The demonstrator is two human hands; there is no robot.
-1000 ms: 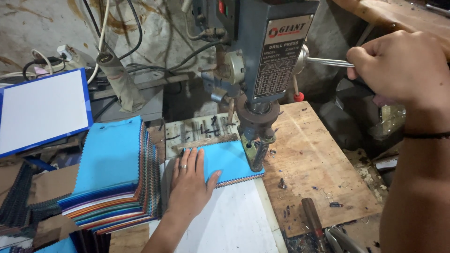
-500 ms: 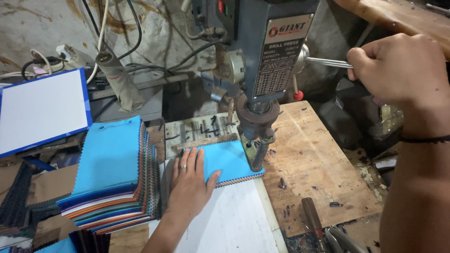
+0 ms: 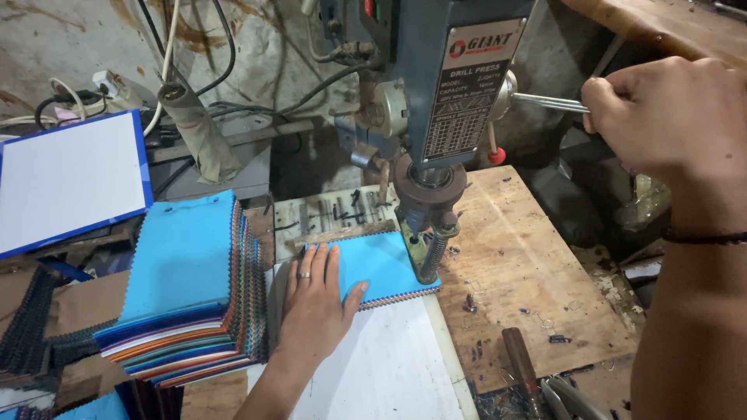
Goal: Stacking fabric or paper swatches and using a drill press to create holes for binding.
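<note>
Cluttered wooden worktop (image 3: 537,272): left hand (image 3: 315,299) presses flat on the blue swatch stack (image 3: 381,264), directly under the drill (image 3: 428,210); right hand (image 3: 661,117), farther off, grips the feed lever (image 3: 548,102)

fabric stack (image 3: 183,288) blocks left, drill head (image 3: 428,194) overhead, plywood (image 3: 529,264) rt open

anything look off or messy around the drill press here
Somewhat. Small loose bits and debris are scattered over the worn wooden board right of the drill head. The big fabric swatch stack fans out unevenly. The left hand lies flat on the blue swatch pile.
</note>
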